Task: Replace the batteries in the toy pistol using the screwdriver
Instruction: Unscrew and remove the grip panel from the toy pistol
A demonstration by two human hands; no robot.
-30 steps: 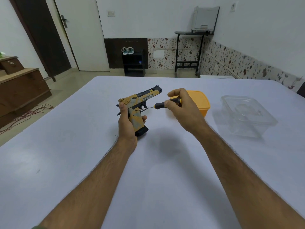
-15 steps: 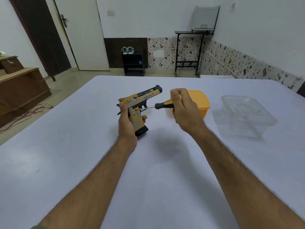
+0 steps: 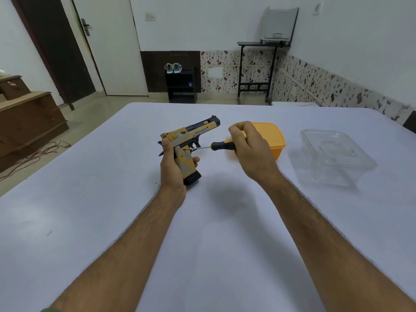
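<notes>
The fingers of the left hand [image 3: 172,170] are curled round the grip of the toy pistol [image 3: 190,140], thumb lying up along the rear of the slide, a fingertip showing at the front of the grip. The pistol is held upright above the table [image 3: 112,199], barrel pointing away and to the right, its body mottled yellow and grey with a dark barrel top and a black magazine base just above the cloth (whether that base touches the table cannot be told).

The right hand [image 3: 252,152] grips the screwdriver [image 3: 216,146], fingers and thumb curled over the rear of its black and yellow handle, so most of the handle is hidden under the hand. The thin metal shaft runs leftward, and its tip meets the right side of the pistol's grip just below the trigger guard, at a small dark spot that may be a screw.

Behind the right hand, on the table, sits a yellow plastic box [image 3: 273,136], partly hidden by the knuckles. To the right of it, well apart, stands a clear plastic container [image 3: 333,156]. Both forearms reach in from the lower edge of the view over the pale cloth.

Beyond the table are a white door [image 3: 112,46], a dark wooden cabinet [image 3: 29,118] at the left, a low black shelf [image 3: 181,85] with a pair of shoes [image 3: 173,68] on top, and a tall black stand [image 3: 255,70] by the far wall.
</notes>
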